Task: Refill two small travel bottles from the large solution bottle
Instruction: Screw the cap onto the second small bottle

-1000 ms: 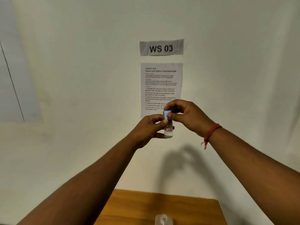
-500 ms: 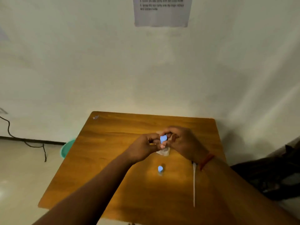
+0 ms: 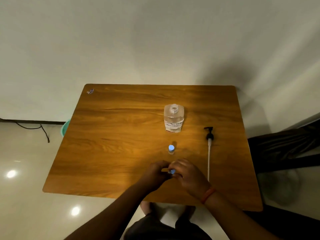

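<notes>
A small travel bottle with a blue cap (image 3: 171, 171) is held between both hands low over the table's front part. My left hand (image 3: 155, 172) grips its body, mostly hidden by fingers. My right hand (image 3: 187, 174) pinches the blue cap. A second small travel bottle (image 3: 171, 149) with a blue cap stands upright just beyond the hands. Farther back stands the large clear solution bottle (image 3: 173, 118), its neck open, with a handwritten label.
The black pump head with its long white tube (image 3: 209, 149) lies on the wooden table (image 3: 112, 135) to the right of the bottles. A green bin (image 3: 66, 126) peeks out by the table's left edge. A dark chair (image 3: 285, 149) stands at the right.
The hands came down from in front of the wall notice to just above the table, still holding the small bottle. The view tilted down, bringing the large bottle and pump into sight.
</notes>
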